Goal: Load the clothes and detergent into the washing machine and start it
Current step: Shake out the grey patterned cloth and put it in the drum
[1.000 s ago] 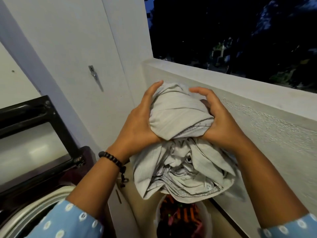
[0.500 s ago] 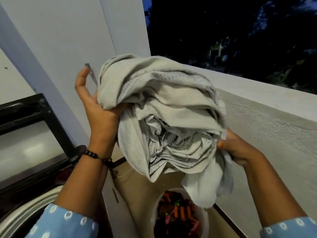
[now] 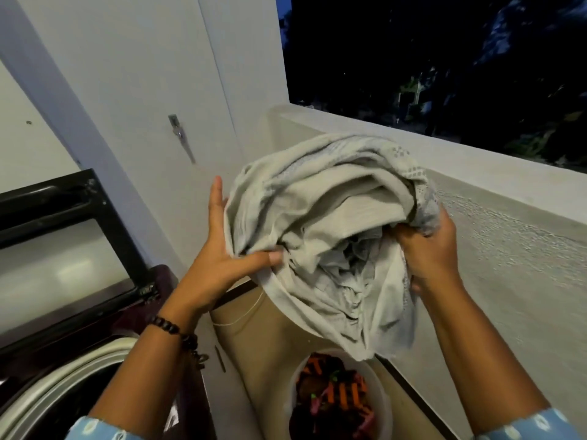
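Observation:
A bundled pale grey cloth [image 3: 324, 217] hangs in the air in front of me, its loose end drooping toward the floor. My left hand [image 3: 222, 249] holds its left side, thumb pressed into the folds and fingers behind the fabric. My right hand [image 3: 428, 249] grips the right side with curled fingers. The top-loading washing machine [image 3: 47, 389] stands at the lower left with its dark lid [image 3: 63, 236] raised and the drum opening showing. No detergent is visible.
A white bucket [image 3: 381, 404] with dark, orange and pink clothes sits on the floor below the cloth. A white balcony parapet [image 3: 492, 217] runs along the right. A door with a metal latch [image 3: 181, 134] stands behind the machine.
The cloth bundle was lifted and turned over, then came down and to the right. My left hand dropped from near the latch, and my right hand shifted up onto the bundle's right side.

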Tool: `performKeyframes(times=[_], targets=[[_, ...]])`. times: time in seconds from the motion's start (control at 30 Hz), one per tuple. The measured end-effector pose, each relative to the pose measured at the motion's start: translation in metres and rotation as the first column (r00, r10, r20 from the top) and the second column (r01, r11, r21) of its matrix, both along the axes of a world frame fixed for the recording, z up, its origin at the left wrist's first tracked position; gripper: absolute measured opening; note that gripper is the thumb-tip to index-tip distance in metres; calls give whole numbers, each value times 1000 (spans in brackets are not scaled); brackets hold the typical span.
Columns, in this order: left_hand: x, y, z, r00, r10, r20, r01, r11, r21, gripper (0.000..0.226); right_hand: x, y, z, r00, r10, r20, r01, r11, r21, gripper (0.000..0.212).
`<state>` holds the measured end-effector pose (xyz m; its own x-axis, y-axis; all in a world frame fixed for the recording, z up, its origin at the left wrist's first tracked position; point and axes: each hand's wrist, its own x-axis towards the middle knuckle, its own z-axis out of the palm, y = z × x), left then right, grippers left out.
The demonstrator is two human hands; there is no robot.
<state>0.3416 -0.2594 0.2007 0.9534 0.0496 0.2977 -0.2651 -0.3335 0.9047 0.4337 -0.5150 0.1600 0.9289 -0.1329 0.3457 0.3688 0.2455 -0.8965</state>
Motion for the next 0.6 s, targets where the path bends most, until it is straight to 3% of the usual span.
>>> performKeyframes(times=[0.1,0.2,0.3,0.37,0.43,0.53,0.6], targets=[[-10,0,18,999,-17,-41,27,972,232,145,-1,-5,12,988,-36,149,60,985,-159,49],[-5,-15,30,997,1,73,-40,851,524,145,-7,0,20,952,-16,306,117,942,-314,44],[12,-31,30,999,-13,52,-25,744,668,146,-12,6,22,910,8,415,195,875,-443,47],[24,-37,24,998,-50,38,14,765,644,142,-15,9,21,902,39,430,191,857,-478,51],[29,-42,17,993,-84,85,25,842,539,129,-17,10,21,907,44,418,172,869,-465,51],[29,-48,0,979,-42,199,-40,921,388,87,-22,8,20,923,76,376,122,871,-475,53],[28,-51,-10,972,14,233,-77,962,262,68,-24,7,21,935,158,316,43,837,-546,69]])
